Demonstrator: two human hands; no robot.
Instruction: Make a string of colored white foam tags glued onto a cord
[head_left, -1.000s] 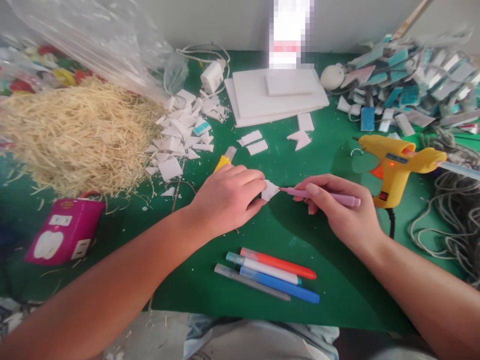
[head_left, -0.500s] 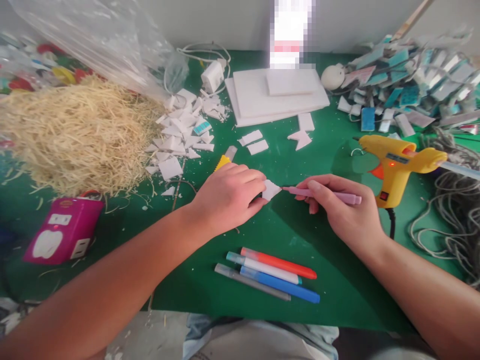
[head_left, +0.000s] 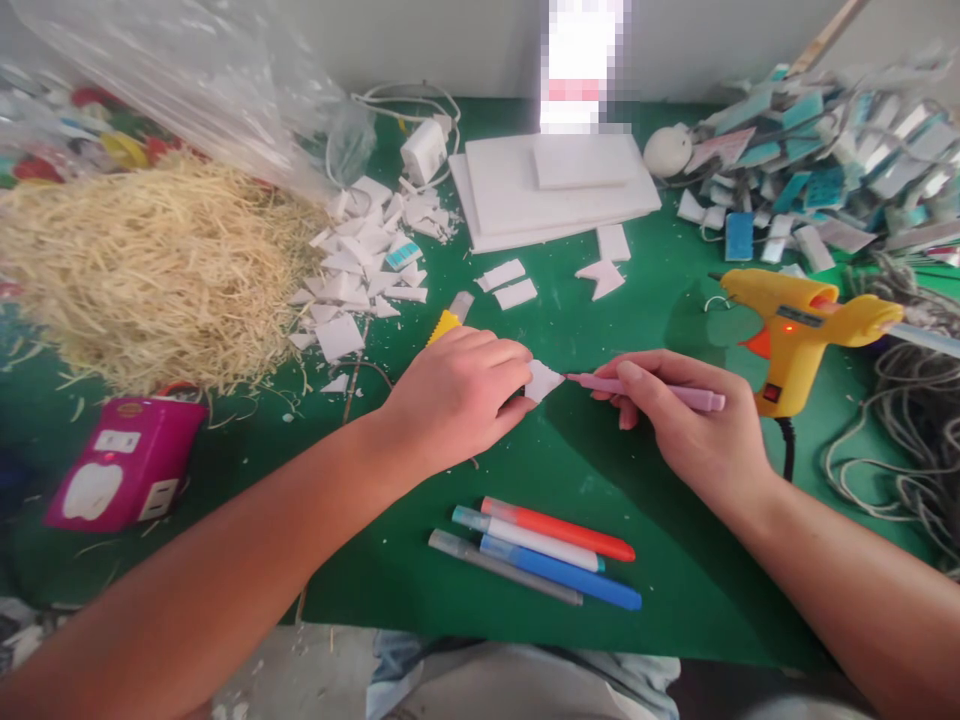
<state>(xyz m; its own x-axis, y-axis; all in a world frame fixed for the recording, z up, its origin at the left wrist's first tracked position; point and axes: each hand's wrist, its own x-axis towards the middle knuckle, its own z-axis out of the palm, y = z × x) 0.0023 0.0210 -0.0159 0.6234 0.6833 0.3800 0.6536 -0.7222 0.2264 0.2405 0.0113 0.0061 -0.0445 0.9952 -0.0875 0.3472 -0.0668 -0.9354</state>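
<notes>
Between the thumb and fingers of my left hand [head_left: 461, 395] is a small white foam board piece [head_left: 543, 380] with a pointed right end. My right hand [head_left: 686, 410] grips a pink marker [head_left: 645, 388], its tip at or very near the foam's point; whether they touch I cannot tell. Just behind my left hand lies a yellow utility knife [head_left: 444, 324], partly hidden by the fingers. Nearer to me, a red marker [head_left: 562, 528], a white marker [head_left: 532, 540], a blue marker [head_left: 562, 573] and a grey marker [head_left: 502, 567] lie side by side.
A yellow glue gun [head_left: 795, 335], its light on, stands right of my right hand. Straw [head_left: 157, 270], foam scraps [head_left: 360, 270] and a magenta power socket [head_left: 124, 465] are at left. White foam sheets [head_left: 495, 190] lie at the back, grey cord [head_left: 877, 430] at far right.
</notes>
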